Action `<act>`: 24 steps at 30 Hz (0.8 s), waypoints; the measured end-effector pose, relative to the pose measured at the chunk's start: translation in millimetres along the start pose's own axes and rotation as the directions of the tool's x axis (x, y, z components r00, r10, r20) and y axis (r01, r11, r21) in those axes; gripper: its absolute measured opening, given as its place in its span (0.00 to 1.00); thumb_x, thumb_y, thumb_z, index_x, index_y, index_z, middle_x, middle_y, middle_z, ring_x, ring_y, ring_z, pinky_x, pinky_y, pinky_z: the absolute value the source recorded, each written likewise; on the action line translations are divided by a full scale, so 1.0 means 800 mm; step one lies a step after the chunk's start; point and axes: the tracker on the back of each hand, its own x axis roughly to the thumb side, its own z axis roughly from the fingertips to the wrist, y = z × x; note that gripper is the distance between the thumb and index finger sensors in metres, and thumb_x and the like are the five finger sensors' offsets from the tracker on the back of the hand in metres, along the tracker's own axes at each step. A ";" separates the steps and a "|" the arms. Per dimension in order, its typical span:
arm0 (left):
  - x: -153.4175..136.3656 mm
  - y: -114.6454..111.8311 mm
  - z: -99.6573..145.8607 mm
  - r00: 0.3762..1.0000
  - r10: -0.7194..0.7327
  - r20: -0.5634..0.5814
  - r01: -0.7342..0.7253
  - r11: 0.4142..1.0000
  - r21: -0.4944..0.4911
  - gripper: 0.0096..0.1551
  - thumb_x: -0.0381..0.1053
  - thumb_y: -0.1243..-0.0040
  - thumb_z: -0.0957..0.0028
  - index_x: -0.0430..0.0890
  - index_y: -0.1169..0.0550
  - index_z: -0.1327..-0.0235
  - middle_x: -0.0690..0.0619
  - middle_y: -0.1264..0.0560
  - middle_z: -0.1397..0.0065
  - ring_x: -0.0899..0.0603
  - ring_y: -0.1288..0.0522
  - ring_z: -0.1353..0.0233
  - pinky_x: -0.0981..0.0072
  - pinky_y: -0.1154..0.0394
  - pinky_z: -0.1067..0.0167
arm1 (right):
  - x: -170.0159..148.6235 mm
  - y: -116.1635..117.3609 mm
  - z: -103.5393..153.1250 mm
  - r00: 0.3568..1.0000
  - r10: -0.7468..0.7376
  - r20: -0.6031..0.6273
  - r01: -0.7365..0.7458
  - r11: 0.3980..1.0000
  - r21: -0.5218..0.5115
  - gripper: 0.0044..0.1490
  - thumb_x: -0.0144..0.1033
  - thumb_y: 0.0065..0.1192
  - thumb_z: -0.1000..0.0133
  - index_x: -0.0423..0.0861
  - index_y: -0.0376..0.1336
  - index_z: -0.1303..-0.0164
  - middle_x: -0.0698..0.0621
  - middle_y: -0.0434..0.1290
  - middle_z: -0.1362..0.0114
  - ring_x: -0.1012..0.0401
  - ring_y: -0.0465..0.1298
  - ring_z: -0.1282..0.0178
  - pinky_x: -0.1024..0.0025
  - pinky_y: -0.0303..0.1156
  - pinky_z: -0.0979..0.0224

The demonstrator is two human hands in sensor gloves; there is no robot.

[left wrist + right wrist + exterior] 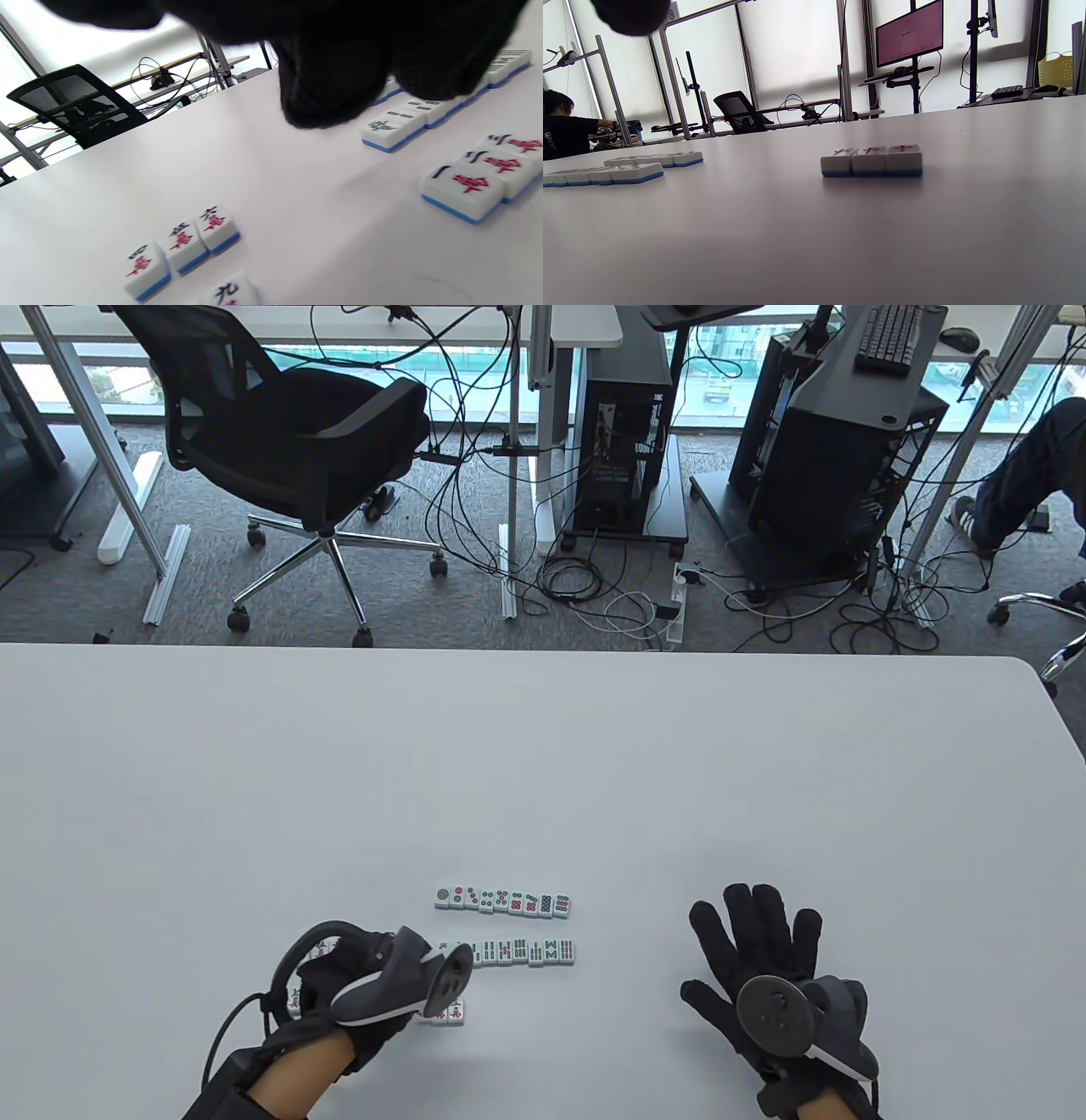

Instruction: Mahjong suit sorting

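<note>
Two straight rows of face-up mahjong tiles lie on the white table [543, 780]: a dots row [501, 902] and, nearer me, a bamboo row [524, 952]. A short row of three character tiles [479, 182] lies just right of my left hand [356, 980]. Several loose character tiles [182, 245] lie to its left. The left fingertips [331, 101] hang loosely curled over the bamboo row's left end and hold no tile. My right hand [755, 959] lies flat on the table with fingers spread, well to the right of all the tiles.
The table's far edge [543, 651] borders a floor with an office chair [288, 432], computer towers and cables. A seated person [564, 127] is off to one side. In the right wrist view, the three character tiles [871, 161] stand ahead.
</note>
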 end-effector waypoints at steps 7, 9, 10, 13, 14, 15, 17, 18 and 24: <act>-0.078 -0.039 -0.007 0.972 0.018 -0.236 -0.043 0.994 -0.100 0.36 0.63 0.30 0.68 0.51 0.19 0.46 0.65 0.13 0.69 0.57 0.20 0.80 0.61 0.19 0.69 | 0.000 0.000 0.000 1.000 0.003 0.000 -0.003 1.000 0.003 0.50 0.65 0.45 0.43 0.60 0.31 0.18 0.46 0.28 0.13 0.44 0.25 0.17 0.31 0.25 0.23; -0.086 -0.055 -0.010 0.964 0.013 -0.265 -0.049 0.990 -0.129 0.36 0.63 0.29 0.69 0.51 0.19 0.45 0.65 0.14 0.69 0.57 0.20 0.80 0.61 0.19 0.69 | 0.000 0.000 0.000 1.000 0.006 0.001 -0.006 1.000 0.004 0.50 0.65 0.45 0.43 0.60 0.31 0.18 0.46 0.28 0.13 0.44 0.25 0.17 0.31 0.25 0.23; -0.089 -0.064 -0.012 0.961 0.008 -0.278 -0.052 0.987 -0.151 0.36 0.63 0.29 0.69 0.51 0.19 0.45 0.65 0.14 0.69 0.57 0.20 0.80 0.61 0.19 0.69 | 0.000 0.000 0.000 1.000 0.009 0.001 -0.009 1.000 0.006 0.50 0.65 0.45 0.43 0.60 0.31 0.18 0.46 0.28 0.13 0.44 0.25 0.17 0.31 0.25 0.23; -0.094 -0.083 -0.018 0.955 -0.001 -0.296 -0.055 0.982 -0.181 0.37 0.63 0.29 0.69 0.52 0.20 0.44 0.65 0.14 0.69 0.57 0.20 0.80 0.61 0.19 0.69 | 0.001 0.001 0.000 1.000 0.013 0.002 -0.013 1.000 0.009 0.50 0.65 0.45 0.43 0.60 0.31 0.18 0.46 0.28 0.13 0.44 0.25 0.17 0.31 0.25 0.23; -0.095 -0.087 -0.020 0.956 0.000 -0.295 -0.058 0.980 -0.190 0.37 0.63 0.30 0.69 0.52 0.20 0.44 0.65 0.14 0.69 0.57 0.20 0.79 0.61 0.19 0.69 | 0.001 0.001 0.000 1.000 0.014 0.002 -0.014 1.000 0.009 0.50 0.65 0.45 0.43 0.60 0.31 0.18 0.46 0.28 0.13 0.44 0.25 0.17 0.31 0.26 0.23; -0.096 -0.094 -0.022 0.957 0.006 -0.291 -0.069 0.976 -0.207 0.37 0.63 0.30 0.69 0.52 0.20 0.44 0.65 0.14 0.69 0.57 0.20 0.79 0.61 0.19 0.69 | 0.001 0.001 0.000 1.000 0.016 0.002 -0.016 1.000 0.009 0.50 0.65 0.45 0.43 0.60 0.31 0.18 0.46 0.28 0.13 0.44 0.25 0.17 0.31 0.26 0.23; -0.095 -0.103 -0.025 0.958 0.022 -0.286 -0.089 0.970 -0.224 0.37 0.63 0.30 0.68 0.53 0.20 0.43 0.65 0.14 0.68 0.57 0.20 0.79 0.61 0.19 0.69 | 0.001 0.001 0.000 1.000 0.016 0.002 -0.016 1.000 0.008 0.50 0.65 0.45 0.43 0.60 0.31 0.18 0.46 0.28 0.13 0.44 0.25 0.17 0.31 0.26 0.23; -0.094 -0.106 -0.026 0.958 0.028 -0.286 -0.090 0.974 -0.207 0.37 0.64 0.31 0.68 0.52 0.21 0.44 0.65 0.14 0.68 0.56 0.20 0.79 0.60 0.19 0.69 | 0.001 0.001 0.000 1.000 0.015 0.002 -0.015 1.000 0.008 0.50 0.65 0.45 0.43 0.60 0.31 0.18 0.46 0.28 0.13 0.44 0.25 0.17 0.31 0.26 0.23; -0.096 -0.105 -0.028 0.958 0.015 -0.288 -0.064 0.985 -0.160 0.35 0.63 0.30 0.69 0.49 0.18 0.49 0.65 0.14 0.68 0.56 0.19 0.78 0.60 0.19 0.68 | 0.002 0.001 0.000 1.000 0.019 0.001 -0.019 1.000 0.012 0.50 0.65 0.45 0.43 0.60 0.31 0.18 0.46 0.28 0.13 0.44 0.25 0.17 0.31 0.26 0.23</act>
